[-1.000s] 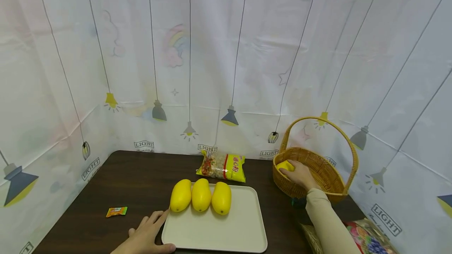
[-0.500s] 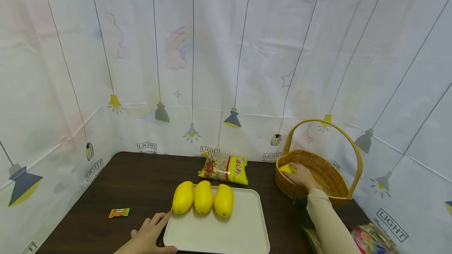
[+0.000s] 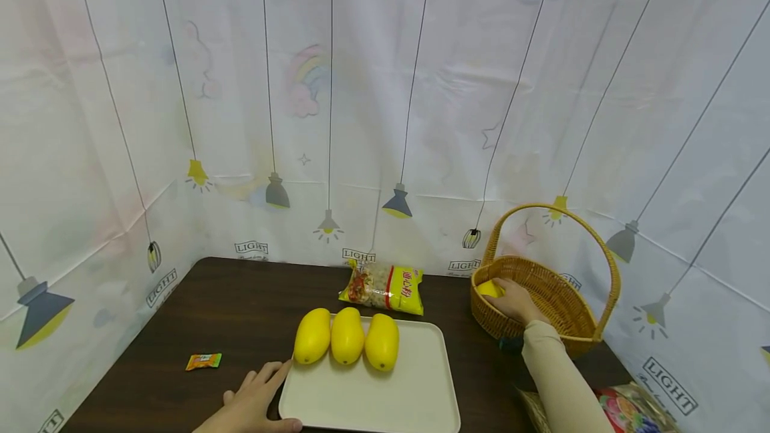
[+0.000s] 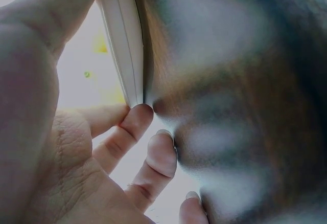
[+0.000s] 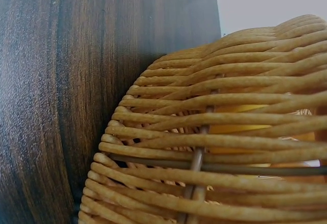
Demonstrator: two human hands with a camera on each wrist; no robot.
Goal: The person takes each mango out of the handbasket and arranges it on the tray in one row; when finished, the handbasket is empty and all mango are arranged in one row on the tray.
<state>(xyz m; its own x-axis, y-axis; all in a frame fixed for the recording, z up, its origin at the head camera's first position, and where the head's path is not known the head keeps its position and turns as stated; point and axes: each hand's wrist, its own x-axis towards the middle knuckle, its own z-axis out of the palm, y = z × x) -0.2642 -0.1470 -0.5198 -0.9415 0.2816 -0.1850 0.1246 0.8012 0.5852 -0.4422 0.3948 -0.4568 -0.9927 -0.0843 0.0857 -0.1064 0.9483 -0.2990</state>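
Three yellow oblong fruits [image 3: 347, 336], like mangoes, lie side by side along the back left of a cream tray [image 3: 415, 379]. My left hand [image 3: 255, 396] rests on the table at the tray's left edge, thumb and fingers spread. In the left wrist view, the tray's rim [image 4: 122, 40] runs between the thumb and the index fingertip. My right hand [image 3: 514, 299] reaches into a wicker basket [image 3: 559, 299] and holds another yellow fruit [image 3: 490, 288] against its left inner side. The basket's woven wall [image 5: 204, 132] hides that hand in the right wrist view.
Behind the tray lies a yellow snack bag [image 3: 385, 287]. A small orange-green wrapped candy [image 3: 203, 361] sits at left on the dark wooden table [image 3: 240, 306]. A printed fruit package [image 3: 631, 406] lies front right, partly behind my sleeve. A curtain [image 3: 373, 85] stands behind the table.
The head view has shifted slightly, so everything appears a little further right and lower. The right hand stays at the fruit in the basket, and the left hand stays by the tray.
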